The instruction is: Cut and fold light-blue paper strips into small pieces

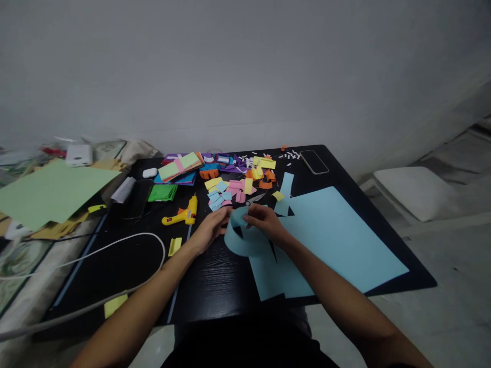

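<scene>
two forearms (163, 284) | left hand (210, 228), right hand (267, 222) pinching one blue strip (238, 246) | one phone (314, 162)

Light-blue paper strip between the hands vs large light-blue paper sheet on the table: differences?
The strip curls round; the sheet lies flat. The strip is narrow; the sheet is broad and much larger. The right hand pinches the strip; the sheet is unheld. Both are light blue.

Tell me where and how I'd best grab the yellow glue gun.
Probably by the handle, left hand coming from the left: the glue gun appears to lie on its side, handle sticking out leftward, nozzle pointing away toward the wall.
</scene>
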A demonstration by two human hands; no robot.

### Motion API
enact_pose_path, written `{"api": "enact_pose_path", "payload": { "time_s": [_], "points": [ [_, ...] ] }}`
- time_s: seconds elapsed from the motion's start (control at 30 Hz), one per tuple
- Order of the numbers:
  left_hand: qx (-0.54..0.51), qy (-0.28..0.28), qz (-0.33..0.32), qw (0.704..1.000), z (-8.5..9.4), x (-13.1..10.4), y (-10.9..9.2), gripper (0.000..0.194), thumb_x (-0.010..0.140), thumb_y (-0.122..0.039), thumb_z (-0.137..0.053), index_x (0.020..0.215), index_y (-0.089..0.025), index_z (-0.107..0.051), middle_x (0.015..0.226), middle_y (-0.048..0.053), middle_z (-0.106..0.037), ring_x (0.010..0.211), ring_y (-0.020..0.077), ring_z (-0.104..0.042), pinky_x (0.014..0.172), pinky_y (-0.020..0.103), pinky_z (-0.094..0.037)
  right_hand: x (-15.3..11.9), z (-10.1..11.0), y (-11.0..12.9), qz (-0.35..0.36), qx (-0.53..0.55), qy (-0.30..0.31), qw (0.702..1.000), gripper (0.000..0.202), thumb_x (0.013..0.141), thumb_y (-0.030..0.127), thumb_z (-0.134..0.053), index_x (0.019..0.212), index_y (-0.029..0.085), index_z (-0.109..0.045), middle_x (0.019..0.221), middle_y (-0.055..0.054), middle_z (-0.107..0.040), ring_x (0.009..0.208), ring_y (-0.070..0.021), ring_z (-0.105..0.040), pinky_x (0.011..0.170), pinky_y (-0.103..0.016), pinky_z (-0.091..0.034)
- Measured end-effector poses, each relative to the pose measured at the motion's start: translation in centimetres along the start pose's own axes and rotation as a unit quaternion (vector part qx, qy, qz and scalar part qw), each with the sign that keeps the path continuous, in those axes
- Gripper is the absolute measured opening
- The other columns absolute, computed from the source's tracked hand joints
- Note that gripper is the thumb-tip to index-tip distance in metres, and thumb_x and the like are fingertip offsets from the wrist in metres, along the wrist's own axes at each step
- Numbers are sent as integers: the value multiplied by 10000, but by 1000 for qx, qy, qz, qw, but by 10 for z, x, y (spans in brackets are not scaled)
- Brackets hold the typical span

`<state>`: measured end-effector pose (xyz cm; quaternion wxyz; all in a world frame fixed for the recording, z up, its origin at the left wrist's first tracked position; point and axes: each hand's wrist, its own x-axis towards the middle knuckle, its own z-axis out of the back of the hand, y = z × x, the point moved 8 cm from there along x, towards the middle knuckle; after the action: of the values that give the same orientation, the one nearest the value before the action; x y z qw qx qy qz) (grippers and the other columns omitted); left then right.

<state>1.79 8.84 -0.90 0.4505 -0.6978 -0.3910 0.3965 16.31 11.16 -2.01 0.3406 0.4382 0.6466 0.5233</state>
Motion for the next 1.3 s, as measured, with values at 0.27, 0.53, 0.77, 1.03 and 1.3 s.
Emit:
{"api": "enact_pose_path", "payload": {
  "time_s": [0.27, 0.53, 0.77, 1.03, 1.3],
  "points": [
    [-52, 21, 94, 994, -5, -4, 31, 557, 827, -628, -711, 1095, -141, -677, 935, 126, -777, 818, 271, -760, 556, 301, -594, -4, -11, -5, 1, -18, 24, 1000, 297, 763, 448, -830, 864, 181, -746, 711, 6, -684, 615, -126, -587, 618, -271, -491],
    [-49, 28, 129, 990, -8, -14, 32, 494, 819, -579, -756, 1008, -128, -693, 805, 114, -775, 702, 243, -754, 618, 338, -626, -5, -8, -13, -23, 11, 0, 1000, 305, 726, 376, -867, 952, 192, -780, 730, 10, -690, 570, -98, -541, 562, -242, -444],
    [-21, 53, 139, 989, -12, -16, 40, 464, 821, -520, -781, 1009, -103, -707, 724, 106, -764, 616, 196, -738, 606, 287, -612, -5, -8, -15, -26, 23, -6, 999, 303, 735, 418, -863, 890, 177, -765, 716, 1, -688, 531, -95, -553, 522, -243, -464],
    [18, -19, 107, 994, -2, -11, 36, 508, 783, -602, -784, 890, -114, -690, 649, 66, -729, 548, 160, -700, 549, 252, -594, -9, -12, -12, -12, 52, -7, 999, 362, 771, 436, -847, 1013, 190, -739, 710, 12, -697, 587, -119, -635, 522, -233, -546],
    [41, -15, 93, 995, -3, -12, 34, 494, 792, -601, -769, 930, -133, -697, 727, 51, -728, 583, 164, -697, 569, 278, -592, -9, -11, -14, -10, 33, -13, 999, 262, 738, 356, -886, 893, 182, -766, 705, 9, -733, 566, -115, -658, 579, -254, -576]
  ]
}}
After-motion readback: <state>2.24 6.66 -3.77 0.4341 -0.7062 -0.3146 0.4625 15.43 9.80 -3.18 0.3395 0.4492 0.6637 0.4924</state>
